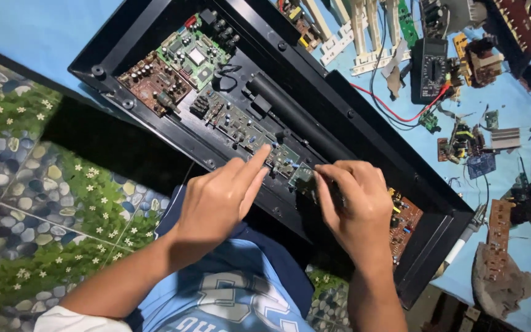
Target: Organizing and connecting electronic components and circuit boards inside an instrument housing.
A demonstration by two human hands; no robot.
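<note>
small green circuit board (300, 175) is pinched by right hand (354, 200) inside long black plastic chassis (130, 37); left hand (222, 193), forefinger extended, presses adjacent board. risk: solder joints cracked or wires torn by excess force.

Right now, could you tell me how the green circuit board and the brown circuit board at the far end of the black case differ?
The green circuit board carries a square silver chip; the brown circuit board shows mostly dark cylindrical capacitors. The green one sits farther from the hands, the brown one nearer the case's outer rim. Both lie flat inside the case, untouched.
</note>
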